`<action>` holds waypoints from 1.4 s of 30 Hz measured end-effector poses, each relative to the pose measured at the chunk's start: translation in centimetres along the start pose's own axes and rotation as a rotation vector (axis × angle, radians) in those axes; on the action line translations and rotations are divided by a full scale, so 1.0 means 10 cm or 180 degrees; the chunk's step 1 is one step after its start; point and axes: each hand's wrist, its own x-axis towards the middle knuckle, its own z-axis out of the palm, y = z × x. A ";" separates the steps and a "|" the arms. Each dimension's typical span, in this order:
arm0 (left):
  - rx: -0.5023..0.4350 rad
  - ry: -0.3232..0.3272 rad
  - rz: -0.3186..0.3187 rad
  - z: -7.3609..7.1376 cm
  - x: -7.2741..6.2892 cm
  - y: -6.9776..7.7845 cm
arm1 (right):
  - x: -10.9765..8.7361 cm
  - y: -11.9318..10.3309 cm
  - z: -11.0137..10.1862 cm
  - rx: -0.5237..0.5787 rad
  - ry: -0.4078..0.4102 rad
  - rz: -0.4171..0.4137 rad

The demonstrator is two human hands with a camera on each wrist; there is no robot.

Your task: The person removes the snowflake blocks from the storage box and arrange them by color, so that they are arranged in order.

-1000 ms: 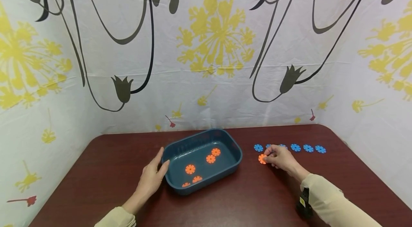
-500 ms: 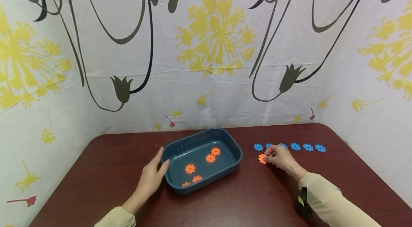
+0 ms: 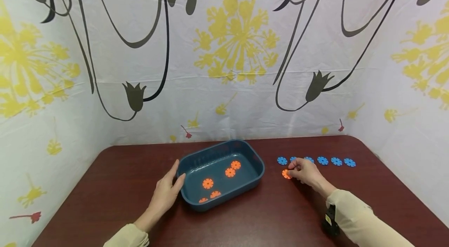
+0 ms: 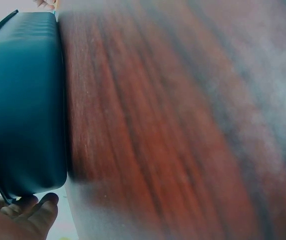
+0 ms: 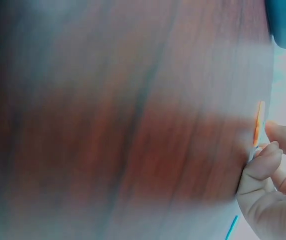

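My left hand (image 3: 163,192) grips the left end of a dark teal rectangular tray (image 3: 224,197), its thumb by the rim. The left wrist view has the tray wall (image 4: 25,100) from the side, with fingertips (image 4: 43,210) at its rim. Inside lie several orange notched plastic discs (image 3: 207,183); the near wall partly hides two. To the right of the tray, my right hand (image 3: 308,173) pinches the edge of another orange notched disc (image 3: 285,174), low at the tabletop. In the right wrist view that disc (image 5: 258,124) appears edge-on beside the thumb and index fingertips.
Behind my right hand, several blue notched discs (image 3: 322,160) form a row on the brown table (image 3: 245,223); the hand partly covers some. A patterned white cloth (image 3: 224,118) hangs along the table's back and sides. A dark device (image 3: 330,219) sits at my right sleeve.
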 end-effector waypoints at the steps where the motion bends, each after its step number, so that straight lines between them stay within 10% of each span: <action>1: 0.0002 0.0000 0.0004 0.00 0.00 0.00 | 0.00 -0.01 0.00 0.0044 0.0000 -0.0009; 17: 0.0014 0.0008 0.0052 -0.01 0.01 0.04 | 0.06 -0.91 0.31 0.0876 -0.0219 -0.0856; 42: -0.0004 -0.0035 -0.0040 0.00 0.02 0.00 | 0.37 -1.38 1.15 0.0380 -0.2417 -0.1361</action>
